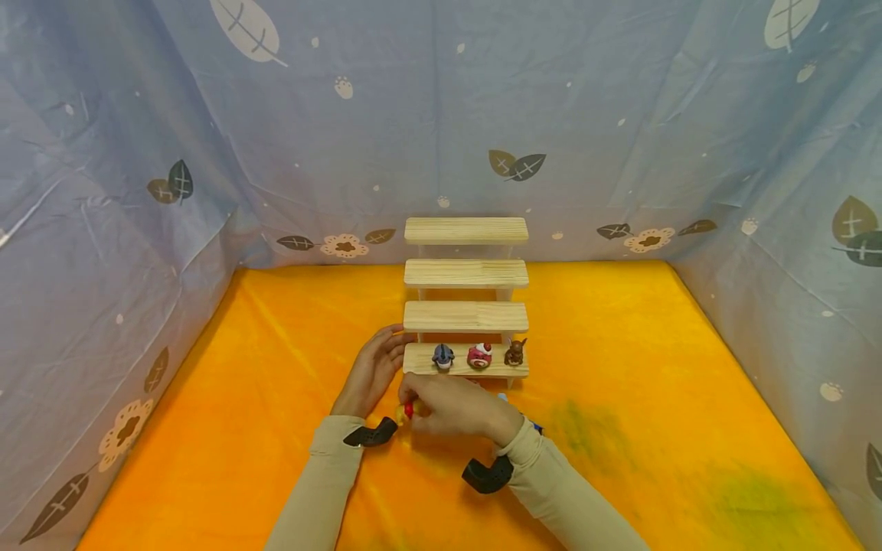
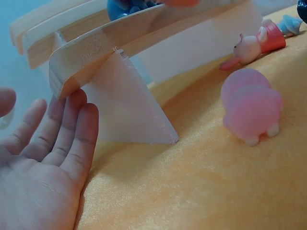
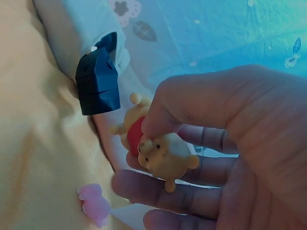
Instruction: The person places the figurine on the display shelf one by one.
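Observation:
My right hand (image 1: 458, 404) pinches a yellow bear figurine (image 3: 168, 155) in a red shirt between thumb and fingers, just in front of the lowest step of a wooden display stand (image 1: 419, 360). In the right wrist view the bear lies tilted across the fingers, face visible. My left hand (image 2: 48, 163) is beside the stand's left end, fingers extended, fingertips right at the underside of the lowest step. On that step stand a blue-grey figurine (image 1: 443, 357), a pink-and-red one with a white top (image 1: 480, 356) and a brown eared one (image 1: 514, 352).
In front of the stand, a pink figurine (image 2: 252, 105) stands on the orange cloth (image 1: 289, 459). Farther along lies a pale figurine in red (image 2: 272, 44), near a light blue one (image 2: 290, 25). The three upper steps (image 1: 465, 315) rise behind, toward a patterned curtain (image 1: 427, 115).

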{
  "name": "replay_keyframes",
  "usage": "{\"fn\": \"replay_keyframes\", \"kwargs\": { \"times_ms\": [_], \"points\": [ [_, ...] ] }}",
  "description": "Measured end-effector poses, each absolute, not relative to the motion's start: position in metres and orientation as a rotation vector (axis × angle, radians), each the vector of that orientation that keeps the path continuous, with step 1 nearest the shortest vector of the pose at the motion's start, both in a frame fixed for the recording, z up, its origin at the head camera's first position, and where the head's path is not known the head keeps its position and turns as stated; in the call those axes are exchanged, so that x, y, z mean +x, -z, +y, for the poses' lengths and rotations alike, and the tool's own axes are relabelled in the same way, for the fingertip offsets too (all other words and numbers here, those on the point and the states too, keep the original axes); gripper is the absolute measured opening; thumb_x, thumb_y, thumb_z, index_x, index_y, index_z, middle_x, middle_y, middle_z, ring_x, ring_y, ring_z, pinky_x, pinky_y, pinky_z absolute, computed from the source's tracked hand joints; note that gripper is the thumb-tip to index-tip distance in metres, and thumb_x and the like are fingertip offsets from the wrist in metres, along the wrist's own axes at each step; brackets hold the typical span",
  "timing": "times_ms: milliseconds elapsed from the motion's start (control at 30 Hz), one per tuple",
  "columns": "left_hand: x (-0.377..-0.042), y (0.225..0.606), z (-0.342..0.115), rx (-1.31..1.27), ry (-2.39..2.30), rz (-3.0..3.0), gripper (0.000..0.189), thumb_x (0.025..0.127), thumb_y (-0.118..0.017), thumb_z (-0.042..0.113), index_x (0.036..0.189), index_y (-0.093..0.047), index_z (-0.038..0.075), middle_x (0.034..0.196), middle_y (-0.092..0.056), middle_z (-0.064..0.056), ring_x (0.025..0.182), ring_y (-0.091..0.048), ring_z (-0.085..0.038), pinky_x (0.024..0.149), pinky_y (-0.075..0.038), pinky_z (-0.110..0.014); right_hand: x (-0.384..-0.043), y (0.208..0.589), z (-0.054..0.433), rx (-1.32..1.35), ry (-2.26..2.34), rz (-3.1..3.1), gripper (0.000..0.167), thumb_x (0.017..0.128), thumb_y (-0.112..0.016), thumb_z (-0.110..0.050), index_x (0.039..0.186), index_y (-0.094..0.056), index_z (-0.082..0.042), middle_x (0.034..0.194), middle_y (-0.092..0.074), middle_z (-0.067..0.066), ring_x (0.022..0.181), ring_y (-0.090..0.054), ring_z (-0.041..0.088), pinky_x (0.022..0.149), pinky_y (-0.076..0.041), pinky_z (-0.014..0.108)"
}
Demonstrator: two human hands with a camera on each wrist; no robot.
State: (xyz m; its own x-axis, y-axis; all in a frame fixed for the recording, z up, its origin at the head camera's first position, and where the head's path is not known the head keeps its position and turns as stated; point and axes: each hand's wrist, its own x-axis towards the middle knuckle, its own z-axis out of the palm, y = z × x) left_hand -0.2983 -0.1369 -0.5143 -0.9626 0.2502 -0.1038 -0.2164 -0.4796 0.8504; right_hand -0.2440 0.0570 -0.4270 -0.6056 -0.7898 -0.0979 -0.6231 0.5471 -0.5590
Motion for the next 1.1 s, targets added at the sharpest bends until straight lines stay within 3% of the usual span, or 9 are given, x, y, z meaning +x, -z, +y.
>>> {"fn": "replay_keyframes", "kwargs": {
  "times_ms": [233,700,1100],
  "points": [
    [-0.298,0.514,-0.137,0.057,-2.494,1.414,0.03,0.111,-0.038,0.033,0.131,-0.047,0.013,0.125,-0.06,-0.007,0.113,-0.06,-0.018,0.098,-0.05,-0.025,-0.244,0.427,0.058,-1.201,0.721,2.45,0.016,0.094,-0.071,-0.019,0.106,-0.061,-0.02,0.092,-0.059,-0.009,0.074,-0.049,0.003,0.068,-0.043,0.018],
    [-0.297,0.514,-0.137,0.083,-2.509,1.393,0.025,0.111,-0.037,0.03,0.125,-0.051,0.014,0.124,-0.06,-0.007,0.11,-0.06,-0.014,0.092,-0.047,-0.022,-0.244,0.422,0.059,-1.332,0.789,2.447,0.01,0.094,-0.068,-0.016,0.102,-0.067,-0.02,0.086,-0.06,-0.004,0.078,-0.052,0.008,0.07,-0.041,0.017],
    [-0.298,0.513,-0.137,0.063,-2.506,1.393,0.025,0.111,-0.038,0.031,0.126,-0.049,0.014,0.123,-0.061,-0.005,0.108,-0.058,-0.013,0.088,-0.045,-0.02,-0.244,0.416,0.061,-1.203,0.82,2.519,0.024,0.097,-0.069,-0.025,0.119,-0.065,-0.015,0.109,-0.069,-0.004,0.082,-0.06,0.012,0.075,-0.047,0.019]
  ]
}}
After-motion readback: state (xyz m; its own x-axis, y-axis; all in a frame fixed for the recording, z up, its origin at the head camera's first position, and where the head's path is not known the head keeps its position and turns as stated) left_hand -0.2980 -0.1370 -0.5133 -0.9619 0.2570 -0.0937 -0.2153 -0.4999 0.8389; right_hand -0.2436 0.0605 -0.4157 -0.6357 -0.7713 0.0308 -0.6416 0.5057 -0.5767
